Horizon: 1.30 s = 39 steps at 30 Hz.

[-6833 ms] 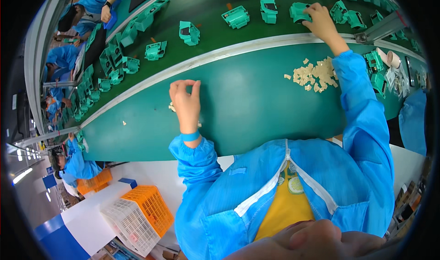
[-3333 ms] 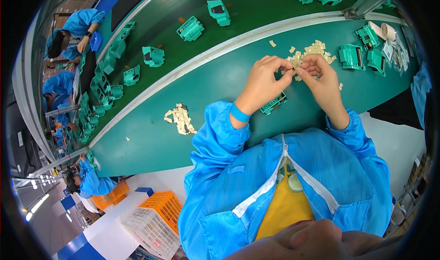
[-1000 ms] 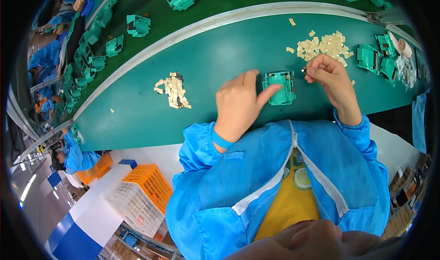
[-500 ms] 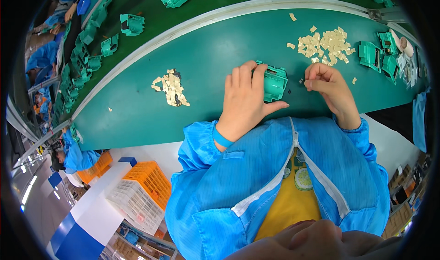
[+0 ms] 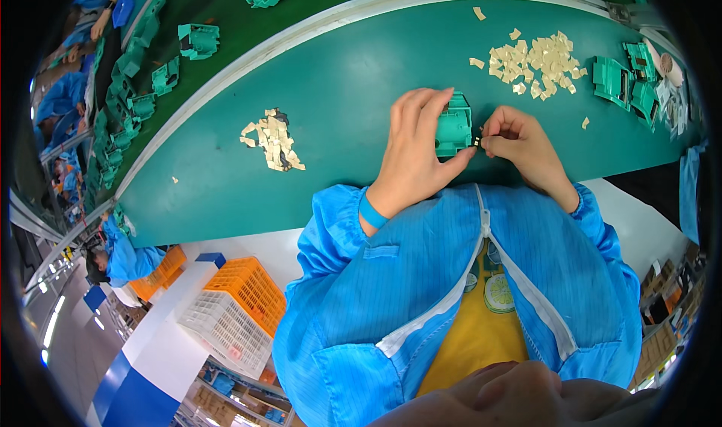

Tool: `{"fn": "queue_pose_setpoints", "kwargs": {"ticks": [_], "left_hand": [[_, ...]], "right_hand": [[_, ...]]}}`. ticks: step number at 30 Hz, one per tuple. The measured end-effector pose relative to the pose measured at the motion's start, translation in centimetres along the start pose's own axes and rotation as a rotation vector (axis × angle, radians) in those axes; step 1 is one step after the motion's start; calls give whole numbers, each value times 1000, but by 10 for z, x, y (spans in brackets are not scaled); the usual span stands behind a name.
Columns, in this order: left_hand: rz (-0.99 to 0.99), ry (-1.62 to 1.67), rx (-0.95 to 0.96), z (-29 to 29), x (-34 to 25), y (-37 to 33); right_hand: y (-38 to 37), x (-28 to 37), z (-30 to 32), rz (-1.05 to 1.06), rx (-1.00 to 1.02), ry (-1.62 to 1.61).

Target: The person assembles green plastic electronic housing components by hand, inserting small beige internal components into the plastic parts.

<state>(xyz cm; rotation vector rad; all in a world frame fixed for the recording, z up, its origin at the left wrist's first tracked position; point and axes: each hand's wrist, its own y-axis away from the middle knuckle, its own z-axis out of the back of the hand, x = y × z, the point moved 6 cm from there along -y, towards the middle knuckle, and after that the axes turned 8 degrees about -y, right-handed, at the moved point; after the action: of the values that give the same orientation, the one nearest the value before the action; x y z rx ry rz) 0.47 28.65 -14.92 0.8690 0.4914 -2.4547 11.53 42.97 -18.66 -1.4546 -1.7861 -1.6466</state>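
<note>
A green plastic housing (image 5: pixel 456 128) lies on the green worktable in front of me. My left hand (image 5: pixel 416 142) grips it from the left, fingers over its far edge and thumb along its near side. At the housing's right side, my right hand (image 5: pixel 516 142) is closed in a pinch. Between its thumb and fingertips shows a small dark piece (image 5: pixel 477 142) with a pale spot, too small to name. It sits close to the housing's right edge and the left thumb tip; whether it touches them I cannot tell.
Pale yellow pieces (image 5: pixel 535 64) lie heaped at the far right, with a smaller pile (image 5: pixel 275 141) to the left. Several green housings (image 5: pixel 612 79) stand at the right end. Beyond the white rail (image 5: pixel 316 32), more housings (image 5: pixel 199 42) sit on a green belt. Co-workers in blue are at far left.
My right hand has moved left, up to the housing's side, with the small dark piece. My left hand has turned the housing slightly. The housings on the belt have shifted left.
</note>
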Motion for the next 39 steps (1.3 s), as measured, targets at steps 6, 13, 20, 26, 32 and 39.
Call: {"fn": "queue_pose_setpoints", "kwargs": {"ticks": [6, 13, 20, 26, 32, 39], "left_hand": [[17, 35, -6, 2, 1, -4], [17, 33, -2, -4, 6, 1], [30, 25, 18, -3, 6, 0], [28, 14, 23, -3, 6, -5], [35, -8, 24, -5, 5, -6], [31, -16, 8, -4, 5, -6]], "right_hand": [[-1, 11, -5, 2, -2, 80], [-5, 18, -11, 19, 14, 179], [-8, 16, -10, 12, -4, 211], [-12, 17, -7, 7, 0, 214], [-13, 18, -6, 9, 0, 216], [-14, 15, -5, 12, 4, 203]]}}
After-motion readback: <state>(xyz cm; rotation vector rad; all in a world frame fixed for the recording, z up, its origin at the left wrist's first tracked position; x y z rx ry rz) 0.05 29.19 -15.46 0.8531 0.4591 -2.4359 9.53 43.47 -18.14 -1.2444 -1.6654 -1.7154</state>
